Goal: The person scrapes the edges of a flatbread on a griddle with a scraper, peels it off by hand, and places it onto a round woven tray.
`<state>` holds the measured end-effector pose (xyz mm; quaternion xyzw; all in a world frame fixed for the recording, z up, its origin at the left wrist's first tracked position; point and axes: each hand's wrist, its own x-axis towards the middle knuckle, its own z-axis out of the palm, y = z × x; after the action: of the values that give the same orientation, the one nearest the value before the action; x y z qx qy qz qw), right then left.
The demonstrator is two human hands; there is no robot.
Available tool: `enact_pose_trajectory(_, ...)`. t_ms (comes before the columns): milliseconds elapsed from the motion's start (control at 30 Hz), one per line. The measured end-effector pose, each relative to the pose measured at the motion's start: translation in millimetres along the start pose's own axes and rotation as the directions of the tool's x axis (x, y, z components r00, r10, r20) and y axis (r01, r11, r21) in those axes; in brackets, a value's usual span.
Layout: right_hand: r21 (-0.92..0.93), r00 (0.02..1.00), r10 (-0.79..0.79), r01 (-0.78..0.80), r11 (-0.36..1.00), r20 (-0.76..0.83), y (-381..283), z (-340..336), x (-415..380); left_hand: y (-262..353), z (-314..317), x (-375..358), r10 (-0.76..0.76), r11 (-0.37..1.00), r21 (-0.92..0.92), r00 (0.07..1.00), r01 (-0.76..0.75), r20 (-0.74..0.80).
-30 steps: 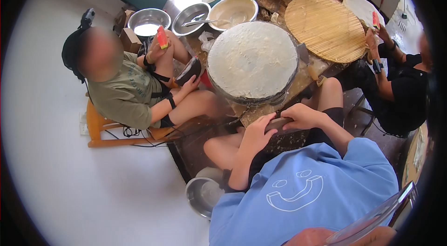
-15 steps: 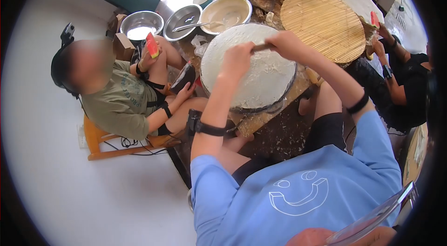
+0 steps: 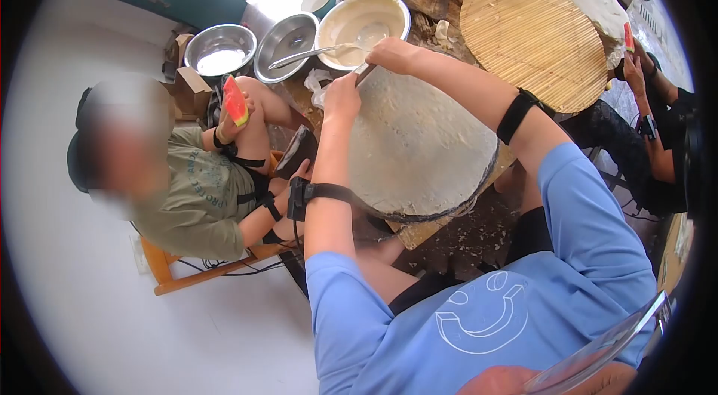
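Occupying much of wooden table [image 3: 416,233], round slab [image 3: 419,148] lay below hands. Cream bowl [image 3: 393,12] stood just beyond slab's far-left rim, ladle [image 3: 295,59] beside it: tight there, more room rightward and nearer. Left hand [image 3: 342,98] and right hand [image 3: 396,55] pinched opposite ends of flat bar [image 3: 364,74], fingertips partly hidden. Bar had shifted leftward to rim, apparently leaving little slab ahead.

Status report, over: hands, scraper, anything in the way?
Left hand and right hand gripping scraper. Over round plate's far-left edge. Bowl and spoon close by.
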<state>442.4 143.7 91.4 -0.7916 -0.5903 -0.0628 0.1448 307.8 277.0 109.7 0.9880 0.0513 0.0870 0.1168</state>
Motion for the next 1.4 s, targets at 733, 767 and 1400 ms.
enact_pose_trajectory(733, -0.235, 0.935, 0.068, 0.017, 0.972, 0.347, 10, -56, -120, 110, 17, -7, 0.239, 0.968, -0.125, 0.952, -0.218, 0.192)
enact_pose_trajectory(767, -0.228, 0.934, 0.073, 0.009, 0.974, 0.351, 8, -59, -130, 116, 19, -12, 0.257, 0.964, -0.127, 0.947, -0.235, 0.191)
enact_pose_trajectory(1400, -0.234, 0.866, 0.034, 0.096, 0.968, 0.499, -189, -68, -229, 122, 1, -156, 0.528, 0.820, -0.379, 0.823, -0.429, 0.210)
